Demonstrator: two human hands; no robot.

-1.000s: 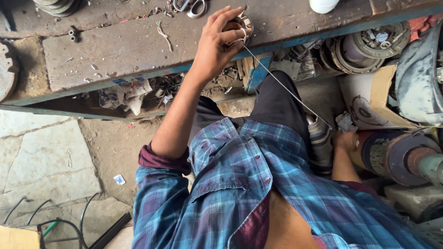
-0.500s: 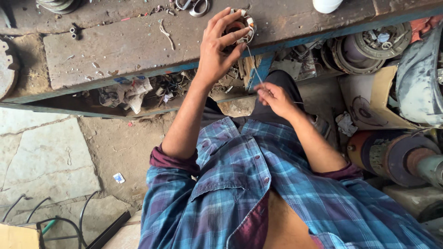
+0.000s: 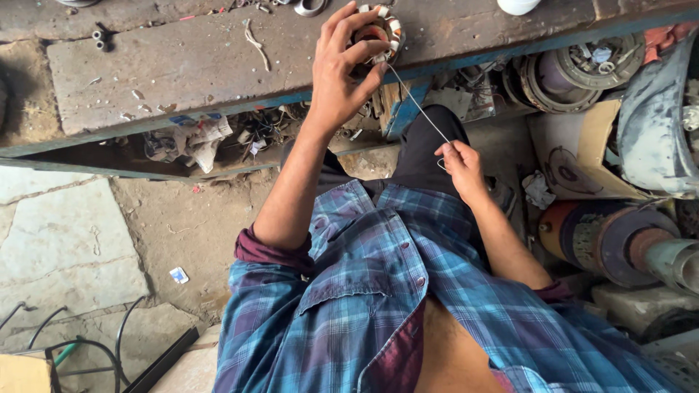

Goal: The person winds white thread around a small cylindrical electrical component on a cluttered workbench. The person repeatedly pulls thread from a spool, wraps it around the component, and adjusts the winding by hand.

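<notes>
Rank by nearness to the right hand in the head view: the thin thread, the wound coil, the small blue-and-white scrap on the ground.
1. Thin thread, pinched in the right hand.
2. Wound coil, up on the bench, in the left hand.
3. Blue-and-white scrap, far left on the ground.

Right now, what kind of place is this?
Probably a motor repair workshop. A worn workbench holds a wound motor stator, with thread running from it; dusty motor parts pile up beneath.

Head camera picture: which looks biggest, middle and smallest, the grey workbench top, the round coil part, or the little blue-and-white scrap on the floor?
1. Workbench top
2. Round coil part, held by the left hand
3. Blue-and-white scrap

The scrap lies farther away, so its rank is less sure.
</notes>
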